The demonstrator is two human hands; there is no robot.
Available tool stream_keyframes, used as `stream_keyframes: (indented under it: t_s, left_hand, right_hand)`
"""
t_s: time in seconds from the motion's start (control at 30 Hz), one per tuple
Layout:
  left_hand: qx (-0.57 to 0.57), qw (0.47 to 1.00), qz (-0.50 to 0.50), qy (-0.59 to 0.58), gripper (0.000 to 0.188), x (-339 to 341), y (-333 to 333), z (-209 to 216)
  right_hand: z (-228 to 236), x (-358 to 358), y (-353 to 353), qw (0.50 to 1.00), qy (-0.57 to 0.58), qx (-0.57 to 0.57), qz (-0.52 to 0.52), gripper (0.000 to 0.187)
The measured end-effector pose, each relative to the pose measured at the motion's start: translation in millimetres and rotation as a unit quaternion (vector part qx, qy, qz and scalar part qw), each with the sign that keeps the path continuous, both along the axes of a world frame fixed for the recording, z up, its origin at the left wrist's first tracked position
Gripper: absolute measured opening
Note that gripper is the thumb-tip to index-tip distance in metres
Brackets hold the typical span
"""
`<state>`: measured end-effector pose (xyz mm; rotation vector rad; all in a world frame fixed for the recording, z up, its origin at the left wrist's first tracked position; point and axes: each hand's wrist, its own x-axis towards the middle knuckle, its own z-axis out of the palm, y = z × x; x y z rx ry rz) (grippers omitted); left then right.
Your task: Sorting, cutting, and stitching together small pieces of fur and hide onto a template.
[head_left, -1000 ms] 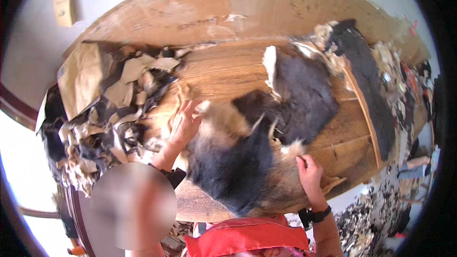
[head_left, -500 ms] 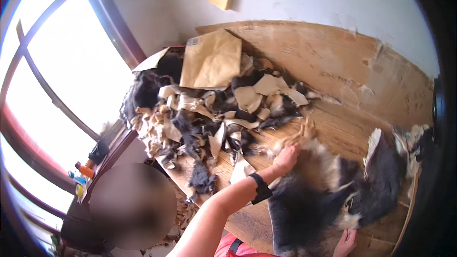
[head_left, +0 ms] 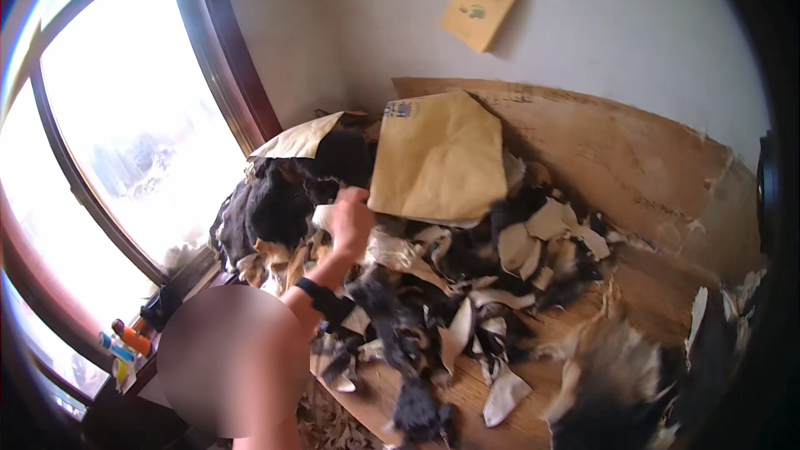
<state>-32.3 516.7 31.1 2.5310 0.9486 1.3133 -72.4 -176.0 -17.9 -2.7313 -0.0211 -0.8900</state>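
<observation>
My left hand (head_left: 353, 223), with a dark band on its wrist, reaches into the heap of fur scraps beside the large tan paper envelope (head_left: 440, 158). Its fingers are curled together at the edge of a black fur piece (head_left: 287, 200); what they grip, if anything, is hidden. A pale scrap (head_left: 324, 217) lies right by the hand. Off to the lower right, a black and tan fur pelt (head_left: 612, 375) is spread over the wooden table (head_left: 537, 400). My right hand is out of view.
Cut fur and hide scraps (head_left: 508, 250) cover the table's far side against a cardboard sheet (head_left: 575, 129). Thread spools (head_left: 132, 338) stand on the sill by the bright window at left. A yellow pad (head_left: 482, 10) hangs on the wall. More scraps (head_left: 333, 421) lie below the table edge.
My left hand has left the spread pelt and moved left and away into the scrap heap. My right hand has gone out of view. The view has shifted left.
</observation>
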Motion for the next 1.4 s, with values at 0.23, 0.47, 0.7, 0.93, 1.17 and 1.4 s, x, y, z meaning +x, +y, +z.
stream_keyframes:
  t_s: [0.23,0.47,0.7,0.93,1.17,1.4]
  left_hand:
    - [-0.07,0.975,0.118,0.173,0.018,-67,200,88]
    - [-0.116,0.99,-0.085,-0.014,0.077,-24,272,158]
    - [0.017,0.98,-0.112,0.163,0.076,-9,174,39]
    - [-0.029,0.924,-0.324,0.203,0.045,-28,96,-31]
    - [-0.47,0.84,-0.27,0.018,0.029,-21,177,38]
    - [-0.137,0.979,-0.124,-0.088,0.055,3,278,110]
  right_hand:
    - [-32,-70,162,0.993,0.053,0.013,0.106,0.038]
    - [-52,-82,170,0.986,0.103,-0.076,0.102,0.037]
    - [-54,-85,163,0.988,0.095,-0.09,0.086,0.036]
    - [-66,-87,155,0.988,0.108,-0.093,0.061,0.037]
    - [-56,-96,169,0.99,0.119,-0.059,0.053,0.034]
    - [-62,-84,162,0.988,0.127,-0.074,0.055,0.033]
